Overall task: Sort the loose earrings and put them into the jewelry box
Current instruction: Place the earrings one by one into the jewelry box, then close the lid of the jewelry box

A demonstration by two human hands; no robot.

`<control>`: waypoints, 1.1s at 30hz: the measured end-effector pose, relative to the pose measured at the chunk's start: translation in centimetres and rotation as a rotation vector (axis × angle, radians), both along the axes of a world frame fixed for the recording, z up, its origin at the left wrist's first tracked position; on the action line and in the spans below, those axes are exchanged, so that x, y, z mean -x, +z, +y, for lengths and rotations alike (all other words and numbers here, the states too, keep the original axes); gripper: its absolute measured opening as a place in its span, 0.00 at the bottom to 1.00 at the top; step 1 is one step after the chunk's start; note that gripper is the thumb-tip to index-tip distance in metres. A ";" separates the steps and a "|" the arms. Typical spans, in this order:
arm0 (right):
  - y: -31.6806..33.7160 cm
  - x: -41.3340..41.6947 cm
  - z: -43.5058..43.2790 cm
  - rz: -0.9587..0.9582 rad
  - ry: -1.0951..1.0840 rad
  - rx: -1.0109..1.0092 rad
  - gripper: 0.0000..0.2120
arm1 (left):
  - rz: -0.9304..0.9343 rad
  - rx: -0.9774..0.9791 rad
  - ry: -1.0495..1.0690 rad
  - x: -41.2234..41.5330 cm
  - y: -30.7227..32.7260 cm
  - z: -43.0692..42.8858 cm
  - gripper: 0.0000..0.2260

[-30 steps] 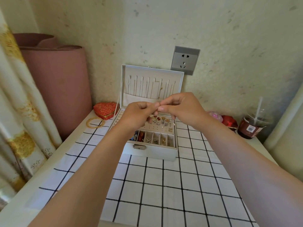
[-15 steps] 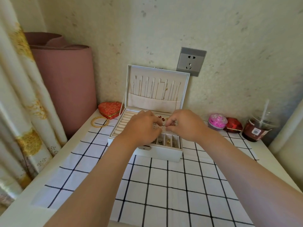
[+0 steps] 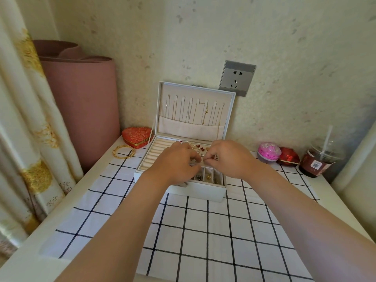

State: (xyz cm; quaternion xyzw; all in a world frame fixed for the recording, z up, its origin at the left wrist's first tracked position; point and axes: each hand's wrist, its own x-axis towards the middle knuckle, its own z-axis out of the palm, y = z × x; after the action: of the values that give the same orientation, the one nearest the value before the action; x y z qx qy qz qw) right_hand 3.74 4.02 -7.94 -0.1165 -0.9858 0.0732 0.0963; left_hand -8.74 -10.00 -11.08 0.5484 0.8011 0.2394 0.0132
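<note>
Earrings [image 3: 200,149] lie in a close cluster of red, gold and pearl pieces on the pierced panel at the back middle of the open jewelry box [image 3: 203,192], which stands on the table [image 3: 333,198] against the wall. Both hands are over that panel. The left hand [image 3: 175,162] has its fingers curled downward. The right hand [image 3: 231,157] presses thumb and forefinger together just beside them. I cannot tell whether either pinch holds an earring, because any piece there is too small to see.

The likeliest slip is a tiny piece escaping the fingertips. It would probably fall into the front compartments [image 3: 209,176], which already hold other pieces, or between the ring rolls [image 3: 156,154], and the sorting would be undone. The hands also hide the panel from view, so a post could miss its hole and sit loose. A dragged knuckle could knock over earrings already in place. The necklaces [image 3: 193,112] hang in the upright lid just behind the fingers, and a quick lift might snag a chain. A backing dropped on the checked cloth [image 3: 203,231] would be hard to find.
</note>
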 end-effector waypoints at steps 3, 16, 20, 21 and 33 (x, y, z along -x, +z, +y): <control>0.0 0.1 0.1 0.065 -0.042 0.106 0.04 | 0.000 0.002 -0.001 0.0 -0.1 0.0 0.15; 2.9 -0.4 2.5 0.430 -0.340 0.524 0.12 | -0.167 -0.255 0.200 3.4 2.4 -2.2 0.14; 2.6 1.0 3.5 0.455 -0.474 0.592 0.27 | -0.423 -0.442 0.386 6.4 3.8 -1.6 0.20; 2.4 1.3 3.5 0.450 -0.481 0.630 0.31 | -0.481 -0.475 0.415 7.0 4.1 -1.3 0.22; 2.6 2.1 3.9 0.527 -0.370 0.956 0.36 | -0.875 -0.516 0.287 9.2 4.9 1.1 0.32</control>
State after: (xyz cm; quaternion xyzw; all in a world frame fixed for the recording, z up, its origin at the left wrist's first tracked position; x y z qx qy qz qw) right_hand 1.62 7.94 -5.30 -0.2954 -0.7490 0.5193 0.2866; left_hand -17.96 -8.93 -6.22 0.2672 0.7029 0.6346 0.1781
